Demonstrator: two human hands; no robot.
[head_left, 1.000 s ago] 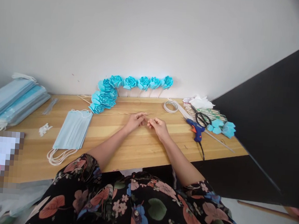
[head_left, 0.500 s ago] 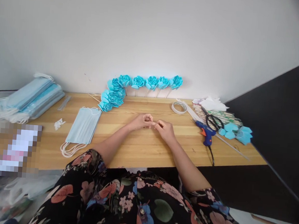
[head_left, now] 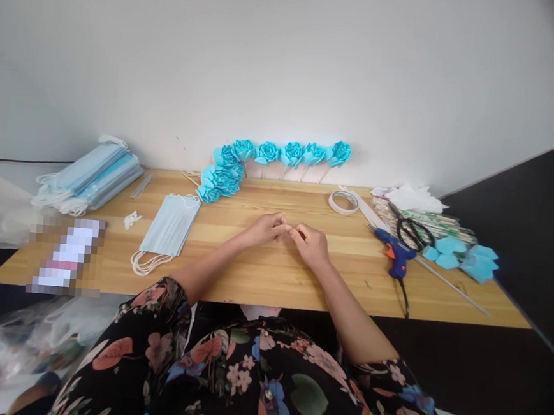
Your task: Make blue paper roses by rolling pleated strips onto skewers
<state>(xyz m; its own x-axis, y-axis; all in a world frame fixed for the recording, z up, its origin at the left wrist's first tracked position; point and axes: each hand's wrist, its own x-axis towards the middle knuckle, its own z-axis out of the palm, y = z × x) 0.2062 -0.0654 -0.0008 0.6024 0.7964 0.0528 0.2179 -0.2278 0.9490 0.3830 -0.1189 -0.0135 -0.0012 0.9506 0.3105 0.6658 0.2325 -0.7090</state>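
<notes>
Blue artificial flowers (head_left: 292,153): at the back of the desk (head_left: 261,286), beyond both hands; a row rises on thin sticks before the wall (head_left: 288,61), and a cluster sits at its left end, some sticks pointing left.
Packed face masks (head_left: 92,177): stacked at the left rear.
Pixelated item (head_left: 69,255): near the front-left edge, details hidden.
White scraps (head_left: 132,220): a small heap.
Loose face masks (head_left: 170,225): a flat pile, ear loops toward the near edge.
Left hand (head_left: 269,228): over mid-desk, fingers curled inward.
Right hand (head_left: 311,243): fingers bent, tips meeting the left hand's; whether either grasps something small, I cannot tell.
Tape roll (head_left: 342,210): lying flat.
Hot-glue gun (head_left: 400,261): on its side, nozzle toward the rear left, cord toward the near edge.
Black-handled scissors (head_left: 415,235): just behind the gun.
Blue petals (head_left: 478,263): grouped at the right end.
</notes>
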